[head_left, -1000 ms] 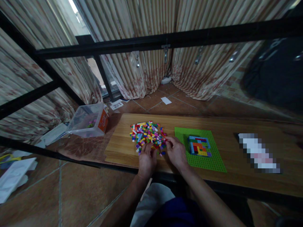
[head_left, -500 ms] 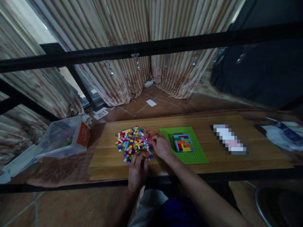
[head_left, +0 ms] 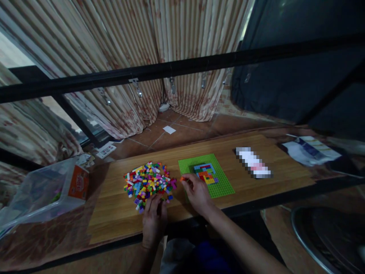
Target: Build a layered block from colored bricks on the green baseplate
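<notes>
A heap of small building bricks (head_left: 151, 179) in many colours lies on a wooden board. My right hand (head_left: 196, 192) is between the heap and the green baseplate (head_left: 224, 184), with thumb and fingertips pinching an orange brick (head_left: 181, 178). On the baseplate sits a flat build (head_left: 209, 179) of blue, red, orange, yellow and purple bricks; my right hand hides part of its near left side. My left hand (head_left: 154, 217) rests at the near edge of the heap, fingers curved and thumb apart, with no brick plainly held.
A clear plastic box (head_left: 42, 190) with an orange label stands left of the wooden board (head_left: 108, 213). A blurred-out flat object (head_left: 253, 163) lies right of the baseplate. White and blue packaging (head_left: 312, 150) is at the far right. A round stool (head_left: 327, 236) stands at lower right.
My right hand has drawn back from the heap towards the baseplate, with the orange brick now showing in its fingertips. My left hand stays by the heap. The whole view has turned right.
</notes>
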A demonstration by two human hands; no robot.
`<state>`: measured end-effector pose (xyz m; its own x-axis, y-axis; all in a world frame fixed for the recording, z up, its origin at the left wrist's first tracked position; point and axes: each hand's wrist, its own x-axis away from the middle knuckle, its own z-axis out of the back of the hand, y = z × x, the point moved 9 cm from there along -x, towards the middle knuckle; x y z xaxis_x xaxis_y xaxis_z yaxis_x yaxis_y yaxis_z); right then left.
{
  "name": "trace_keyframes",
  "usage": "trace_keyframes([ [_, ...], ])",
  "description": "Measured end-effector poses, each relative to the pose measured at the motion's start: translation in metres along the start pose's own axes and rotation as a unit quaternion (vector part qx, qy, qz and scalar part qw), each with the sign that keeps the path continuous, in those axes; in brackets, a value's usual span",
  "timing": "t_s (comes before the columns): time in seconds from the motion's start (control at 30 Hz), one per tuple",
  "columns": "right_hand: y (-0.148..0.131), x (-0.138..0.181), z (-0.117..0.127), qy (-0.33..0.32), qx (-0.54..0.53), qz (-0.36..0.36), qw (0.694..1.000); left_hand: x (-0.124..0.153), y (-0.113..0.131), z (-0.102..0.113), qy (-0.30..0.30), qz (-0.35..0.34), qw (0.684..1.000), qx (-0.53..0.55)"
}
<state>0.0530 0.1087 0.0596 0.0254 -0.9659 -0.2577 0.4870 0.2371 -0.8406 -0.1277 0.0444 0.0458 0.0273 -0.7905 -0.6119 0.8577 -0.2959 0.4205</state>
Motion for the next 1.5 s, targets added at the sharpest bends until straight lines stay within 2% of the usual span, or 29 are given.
trace_keyframes([
  [0.17, 0.032, 0.039, 0.041, 0.025, -0.027, -0.056, 0.998, 0.0, -0.002, -0.001, 0.001, 0.001, 1.0, -0.013],
  [0.27, 0.052, 0.051, 0.065, 0.05, -0.022, -0.098, 0.994, 0.0, -0.003, -0.001, -0.001, 0.0, 1.0, -0.018],
  [0.4, 0.073, 0.052, 0.096, 0.089, 0.012, -0.135, 0.987, 0.001, -0.003, -0.003, -0.003, -0.006, 1.0, -0.017],
  [0.57, 0.089, 0.046, 0.119, 0.114, 0.063, -0.151, 0.98, 0.0, -0.005, -0.003, -0.004, -0.004, 1.0, -0.002],
  [0.7, 0.094, 0.041, 0.123, 0.125, 0.075, -0.155, 0.977, -0.002, -0.002, -0.003, -0.004, -0.019, 1.0, -0.002],
  [0.93, 0.091, 0.028, 0.113, 0.136, 0.095, -0.148, 0.975, -0.002, 0.002, -0.002, -0.003, -0.03, 0.999, -0.028],
  [1.33, 0.08, 0.017, 0.096, 0.125, 0.218, -0.104, 0.962, -0.002, 0.008, -0.002, 0.004, -0.066, 0.997, -0.038],
  [1.5, 0.078, 0.024, 0.108, 0.155, 0.196, -0.102, 0.963, -0.003, 0.008, -0.003, 0.005, -0.058, 0.998, -0.036],
])
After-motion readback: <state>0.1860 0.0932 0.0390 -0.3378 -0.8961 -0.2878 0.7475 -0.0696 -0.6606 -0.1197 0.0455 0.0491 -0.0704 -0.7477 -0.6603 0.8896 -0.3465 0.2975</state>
